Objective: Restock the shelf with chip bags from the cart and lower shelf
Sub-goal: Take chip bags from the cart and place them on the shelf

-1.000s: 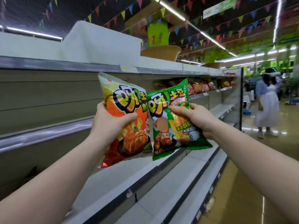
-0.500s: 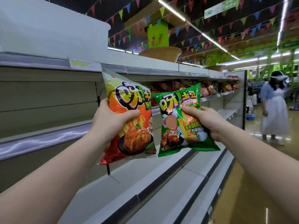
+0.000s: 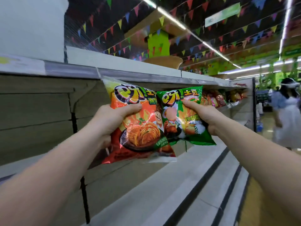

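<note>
My left hand [image 3: 112, 119] grips an orange-red chip bag [image 3: 140, 128] by its left side, thumb across the front. My right hand [image 3: 203, 115] grips a green chip bag [image 3: 180, 118] by its right side. Both bags are held upright, side by side, just under the edge of the upper shelf [image 3: 130, 74] and above the white middle shelf [image 3: 146, 180]. The green bag's left edge overlaps the orange one. The shelf bay behind the bags holds nothing. Further right on the same level stands a row of stocked chip bags [image 3: 215, 99].
Stepped white lower shelves [image 3: 211, 193] run along the bottom right. A woven basket [image 3: 164, 61] sits on the top shelf. A person in a white skirt [image 3: 286, 118] stands in the aisle at the far right. The cart is out of view.
Both hands have carried the bags closer to the shelf and slightly higher under the upper shelf edge. The view has swung left along the shelving.
</note>
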Demonstrator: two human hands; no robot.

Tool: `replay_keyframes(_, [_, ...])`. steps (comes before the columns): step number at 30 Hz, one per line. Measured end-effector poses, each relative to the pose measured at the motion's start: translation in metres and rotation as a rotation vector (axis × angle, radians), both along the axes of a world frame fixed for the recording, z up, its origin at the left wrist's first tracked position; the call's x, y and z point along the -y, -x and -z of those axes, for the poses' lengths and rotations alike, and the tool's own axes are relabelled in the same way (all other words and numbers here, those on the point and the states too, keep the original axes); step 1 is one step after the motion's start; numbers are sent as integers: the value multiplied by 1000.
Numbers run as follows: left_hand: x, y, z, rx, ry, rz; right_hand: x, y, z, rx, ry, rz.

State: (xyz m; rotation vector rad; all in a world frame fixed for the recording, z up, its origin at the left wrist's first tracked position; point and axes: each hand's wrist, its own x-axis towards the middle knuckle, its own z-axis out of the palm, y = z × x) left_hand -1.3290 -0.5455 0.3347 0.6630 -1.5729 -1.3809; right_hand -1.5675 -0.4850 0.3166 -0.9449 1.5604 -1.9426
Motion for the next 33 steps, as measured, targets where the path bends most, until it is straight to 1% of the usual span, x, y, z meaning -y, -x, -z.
replay_keyframes(4, [23, 38, -4, 33, 79, -20, 52, 46, -7, 42, 1, -89])
replay_keyframes(10, [35, 101, 3, 37, 180, -74, 137, 123, -17, 36, -26, -253])
replay_keyframes(15, [46, 157, 5, 26, 212, -220, 204, 173, -28, 9, -77, -419])
replay_keyframes(18, [52, 184, 2, 12, 241, -291, 239, 194, -33, -24, -98, -493])
replay_keyframes(23, [57, 207, 3, 8, 236, -383, 281, 216, -32, -84, -97, -564])
replay_keyframes(29, [54, 225, 8, 39, 248, -426, 304, 225, -20, -9, 42, -707])
replay_keyframes(31, [55, 229, 9, 59, 249, -432, 309, 221, -20, -87, 96, -624])
replay_keyframes(33, [56, 233, 9, 55, 240, -431, 310, 217, -21, -302, 89, -510])
